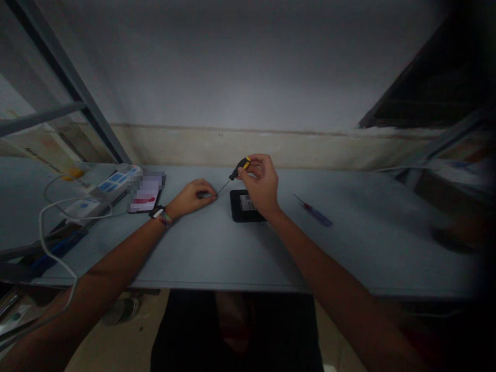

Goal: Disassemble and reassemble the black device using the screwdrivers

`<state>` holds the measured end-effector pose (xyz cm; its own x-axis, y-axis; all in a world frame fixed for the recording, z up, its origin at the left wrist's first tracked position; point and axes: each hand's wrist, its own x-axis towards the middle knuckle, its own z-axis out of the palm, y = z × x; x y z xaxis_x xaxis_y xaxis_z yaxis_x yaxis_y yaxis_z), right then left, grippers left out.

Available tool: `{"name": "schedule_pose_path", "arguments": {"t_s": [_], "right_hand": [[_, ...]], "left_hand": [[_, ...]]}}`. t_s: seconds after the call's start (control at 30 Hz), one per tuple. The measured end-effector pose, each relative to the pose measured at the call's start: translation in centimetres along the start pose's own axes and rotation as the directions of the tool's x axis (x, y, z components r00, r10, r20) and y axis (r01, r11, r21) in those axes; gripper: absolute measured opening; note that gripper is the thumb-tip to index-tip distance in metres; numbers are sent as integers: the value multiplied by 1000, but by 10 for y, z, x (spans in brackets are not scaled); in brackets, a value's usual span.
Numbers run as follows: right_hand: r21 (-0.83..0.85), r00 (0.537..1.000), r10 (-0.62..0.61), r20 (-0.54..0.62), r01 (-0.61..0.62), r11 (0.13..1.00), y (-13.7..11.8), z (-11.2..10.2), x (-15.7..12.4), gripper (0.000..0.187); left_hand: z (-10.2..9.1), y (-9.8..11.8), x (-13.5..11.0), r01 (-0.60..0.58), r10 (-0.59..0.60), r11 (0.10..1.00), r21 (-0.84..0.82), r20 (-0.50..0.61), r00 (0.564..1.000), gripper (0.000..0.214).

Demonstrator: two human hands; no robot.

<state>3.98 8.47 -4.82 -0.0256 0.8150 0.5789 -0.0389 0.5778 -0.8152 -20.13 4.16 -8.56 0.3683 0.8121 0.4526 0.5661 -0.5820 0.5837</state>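
Note:
A black and yellow screwdriver (239,168) is held by its handle in the fingers of my right hand (263,182). Its thin shaft slants down and left to the fingertips of my left hand (194,197). Those fingers are pinched together at the tip of the shaft; whether a small part is between them is too small to tell. Below my right hand, a black rectangular device (237,213) with a pale label lies on the table, partly hidden by that hand. To the right lies a second screwdriver (315,213) with a translucent bluish handle.
Left of my left hand lies a phone (145,199) with a lit screen. Beside it are a white power strip (112,185) and a looping white cable (42,232). The light blue table (217,258) meets a wall at the back. A metal frame (93,111) rises at the left.

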Motion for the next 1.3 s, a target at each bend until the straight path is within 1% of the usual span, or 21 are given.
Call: {"name": "schedule_pose_path", "arguments": {"t_s": [0.23,0.47,0.67,0.83,1.03,1.17,1.3], "right_hand": [[-20,1000,-3,13,3,1000,-3,1,-1,33],[8,1000,-10,6,10,1000,-3,0,-1,34],[-1,1000,-16,23,16,1000,-7,-1,-1,34],[-21,999,-21,41,22,1000,-8,0,-3,34],[-11,998,-39,54,40,999,-8,1,-7,33],[-25,998,-46,38,47,999,-8,1,-7,33],[5,998,-61,9,61,998,-8,0,-6,34]], "left_hand": [[-1,1,-1,7,-7,1000,20,1,1000,13],[0,2,0,-2,2,1000,18,-6,1000,12],[-2,8,-1,-4,4,1000,11,5,1000,13],[-4,12,-1,14,-13,1000,27,-12,1000,12],[-4,10,-1,11,-10,999,34,-24,1000,12],[-5,10,-1,16,-14,999,33,-32,999,12],[-5,11,-1,60,-59,998,8,-35,998,11]]}}
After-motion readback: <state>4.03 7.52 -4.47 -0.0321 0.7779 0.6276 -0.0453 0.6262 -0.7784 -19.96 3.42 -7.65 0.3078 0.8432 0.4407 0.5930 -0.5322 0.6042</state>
